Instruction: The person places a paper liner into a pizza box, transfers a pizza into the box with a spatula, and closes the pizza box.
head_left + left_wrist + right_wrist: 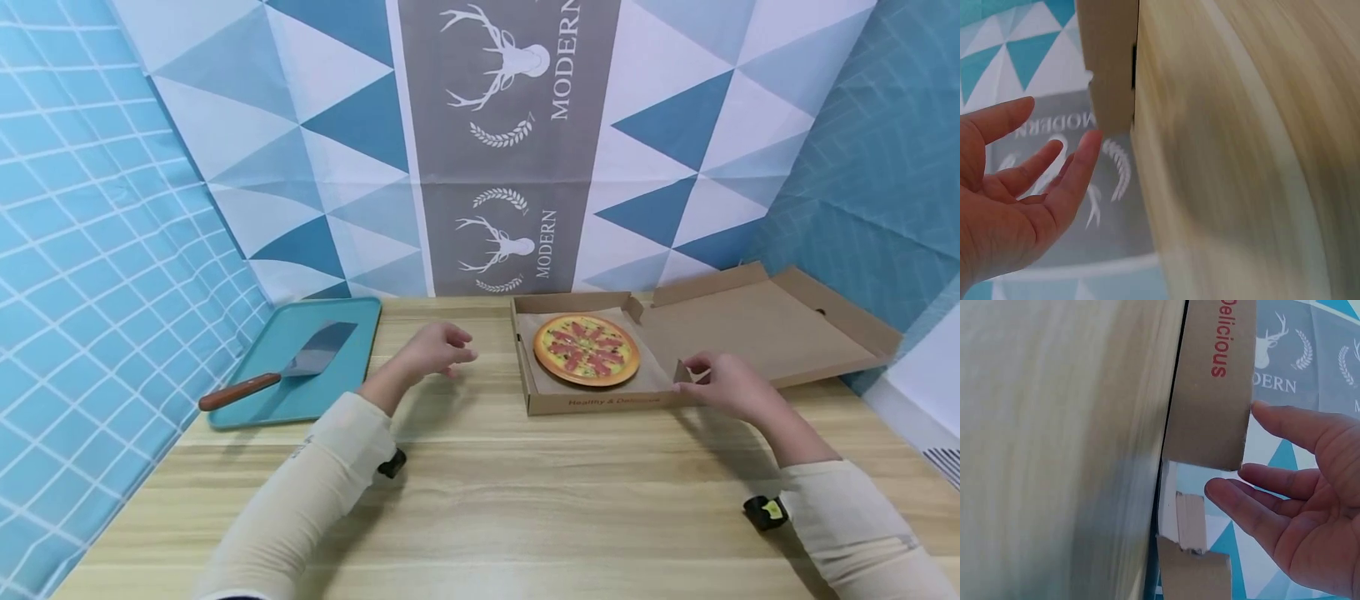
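Observation:
A round pizza [587, 349] with red toppings lies on paper inside an open cardboard pizza box [551, 404]. My right hand [723, 385] is at the front right corner of the box, by a small corner flap [681, 374]. In the right wrist view, the thumb [1285, 420] reaches the upper edge of the printed front wall [1210, 406], and the other fingers are spread loosely near its end. My left hand [435, 348] hovers over the table left of the box, holding nothing. Its fingers [1072, 187] are relaxed, near the box side [1110, 62] in the left wrist view.
The box lid [757, 325] is folded back to the right, beside the wall. At the left, a teal tray [255, 408] bears a pizza server [321, 348], whose wooden handle [240, 392] sticks out over the rim. The wooden table [525, 500] ends at a patterned backdrop [510, 183].

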Demonstrator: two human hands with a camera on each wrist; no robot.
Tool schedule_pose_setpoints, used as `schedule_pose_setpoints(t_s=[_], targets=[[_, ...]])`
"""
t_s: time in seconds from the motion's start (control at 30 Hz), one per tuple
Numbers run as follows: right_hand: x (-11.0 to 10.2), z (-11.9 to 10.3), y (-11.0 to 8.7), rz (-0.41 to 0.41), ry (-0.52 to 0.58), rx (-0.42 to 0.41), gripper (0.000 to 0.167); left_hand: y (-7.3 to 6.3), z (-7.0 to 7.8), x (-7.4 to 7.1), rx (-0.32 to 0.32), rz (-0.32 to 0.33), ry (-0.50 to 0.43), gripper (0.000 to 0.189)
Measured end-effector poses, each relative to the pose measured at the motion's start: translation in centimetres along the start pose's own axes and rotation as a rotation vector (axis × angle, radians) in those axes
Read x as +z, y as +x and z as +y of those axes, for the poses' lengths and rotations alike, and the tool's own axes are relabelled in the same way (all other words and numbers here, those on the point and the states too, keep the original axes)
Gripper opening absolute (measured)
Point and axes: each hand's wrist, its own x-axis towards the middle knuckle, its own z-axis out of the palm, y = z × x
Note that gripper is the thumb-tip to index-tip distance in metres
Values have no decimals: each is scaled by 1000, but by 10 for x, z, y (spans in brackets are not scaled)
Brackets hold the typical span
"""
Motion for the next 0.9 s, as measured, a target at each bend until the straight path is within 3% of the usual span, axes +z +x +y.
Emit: schedule_pose_setpoints(t_s=[0.17, 0.3, 0.47, 0.67, 0.8, 0.9], targets=[[-8, 3, -1, 24, -6, 22, 57, 18, 8, 22, -84, -78, -259, 53], [-18, 8, -6, 59, -2, 52, 54, 28, 14, 36, -143, -108, -375, 54], [-34, 17, -14, 175, 9, 86, 48, 38, 18, 52, -180, -95, -468, 56], [-50, 37, -28, 289, 42, 161, 42, 40, 21, 65, -193, -100, -483, 64], [-55, 49, -37, 346, 214, 291, 37, 39, 23, 70, -196, -126, -482, 67], [-58, 56, -40, 486, 554, 496, 26, 39, 24, 73, -206, -139, -477, 68]])
